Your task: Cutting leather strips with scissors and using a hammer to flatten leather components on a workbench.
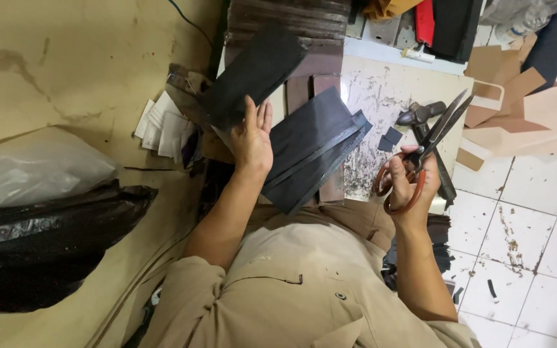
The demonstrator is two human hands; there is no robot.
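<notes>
Holding centre frame, the left hand [253, 138] is laid palm-down, fingers straight, on dark sheets [311, 151] stacked on the counter [388, 96]; nothing is clasped, the sheets are only pressed flat. Another dark sheet [256, 71] is seen just above the fingertips, tilted toward the upper middle. At right of centre, the right hand [410, 183] is closed through the orange loops of scissors [430, 145], blades slightly parted and pointed to the upper right, held apart from the sheets. Small dark offcuts [389, 138] are spotted between sheets and blades. White slips [166, 129] lie left of the hand; a black bag [40, 245] fills the lower left.
</notes>
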